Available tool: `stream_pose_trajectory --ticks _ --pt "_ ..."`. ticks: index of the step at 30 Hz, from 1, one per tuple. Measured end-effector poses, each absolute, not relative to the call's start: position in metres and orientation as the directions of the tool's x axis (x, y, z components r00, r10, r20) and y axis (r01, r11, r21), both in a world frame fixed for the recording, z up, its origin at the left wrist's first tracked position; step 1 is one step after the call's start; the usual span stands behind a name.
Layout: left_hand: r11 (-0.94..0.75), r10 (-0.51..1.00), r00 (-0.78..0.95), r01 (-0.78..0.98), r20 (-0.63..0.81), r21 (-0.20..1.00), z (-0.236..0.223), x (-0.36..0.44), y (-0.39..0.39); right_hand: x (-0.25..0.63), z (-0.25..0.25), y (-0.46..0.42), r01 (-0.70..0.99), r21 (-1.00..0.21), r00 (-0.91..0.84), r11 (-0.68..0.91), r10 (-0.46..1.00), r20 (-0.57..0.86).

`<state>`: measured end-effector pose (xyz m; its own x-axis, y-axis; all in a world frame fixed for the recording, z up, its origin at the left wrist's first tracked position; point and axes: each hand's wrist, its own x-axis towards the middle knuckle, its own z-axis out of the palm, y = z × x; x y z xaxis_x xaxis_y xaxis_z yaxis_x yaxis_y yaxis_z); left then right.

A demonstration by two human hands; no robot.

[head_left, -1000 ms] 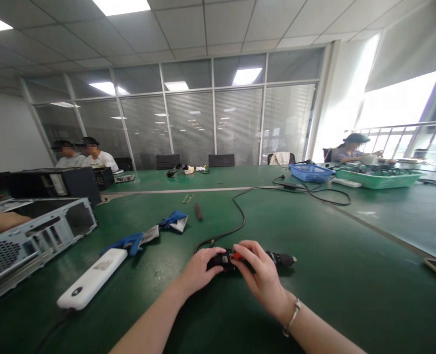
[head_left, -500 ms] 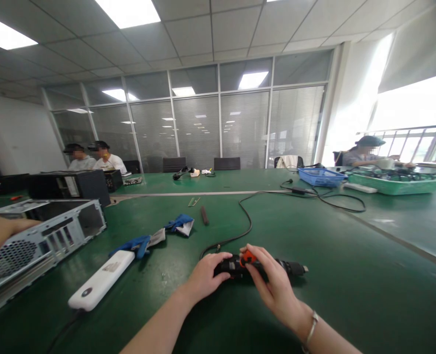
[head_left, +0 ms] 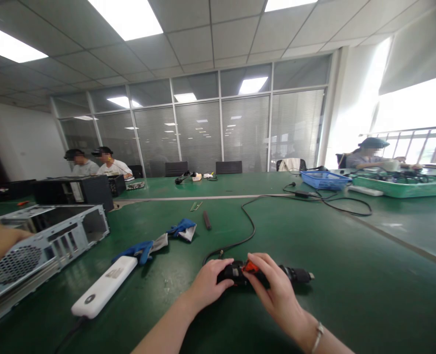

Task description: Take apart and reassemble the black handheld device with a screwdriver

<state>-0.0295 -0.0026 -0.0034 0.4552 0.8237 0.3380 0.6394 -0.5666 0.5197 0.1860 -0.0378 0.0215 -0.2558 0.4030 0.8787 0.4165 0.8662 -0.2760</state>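
A black corded power tool [head_left: 291, 273] lies across the green table, its metal tip pointing right. My left hand [head_left: 211, 281] is closed around its left end, thumb in front and fingers behind. On top of the tool's middle is a small orange piece [head_left: 251, 267], pinched between the thumb and fingers of my right hand [head_left: 273, 287]. Whether that piece is joined to the tool I cannot tell, as my fingers cover part of it. From behind my left hand a black cable [head_left: 254, 227] curves away to the back right.
To the left are a white power strip [head_left: 105, 285], blue-grey gloves [head_left: 183, 229] and an open metal computer case [head_left: 61, 246] with another person's hand [head_left: 2, 241] over it. A brown bar [head_left: 206, 220] lies ahead. Blue [head_left: 325, 181] and green baskets [head_left: 402, 187] stand back right.
The view has tilted up slightly, so the table and hands appear lower. Both hands keep their places on the tool. The orange piece sits at a slightly different angle in my right fingers.
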Motion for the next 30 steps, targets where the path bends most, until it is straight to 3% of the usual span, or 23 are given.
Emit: stream_pose_trajectory --ticks 11,17,30 --pt "-0.558 0.829 0.452 0.642 0.329 0.525 -0.002 -0.029 -0.001 0.183 0.025 -0.036 0.442 -0.29 -0.198 0.849 0.407 0.892" --pt "-0.573 0.819 0.466 0.633 0.334 0.521 -0.001 -0.029 -0.003 0.183 0.028 -0.04 0.393 -0.263 -0.321 0.881 0.4 0.858" --pt "-0.568 0.822 0.458 0.632 0.337 0.527 0.0 -0.028 -0.003 0.187 0.029 -0.042 0.458 -0.293 -0.279 0.839 0.448 0.849"
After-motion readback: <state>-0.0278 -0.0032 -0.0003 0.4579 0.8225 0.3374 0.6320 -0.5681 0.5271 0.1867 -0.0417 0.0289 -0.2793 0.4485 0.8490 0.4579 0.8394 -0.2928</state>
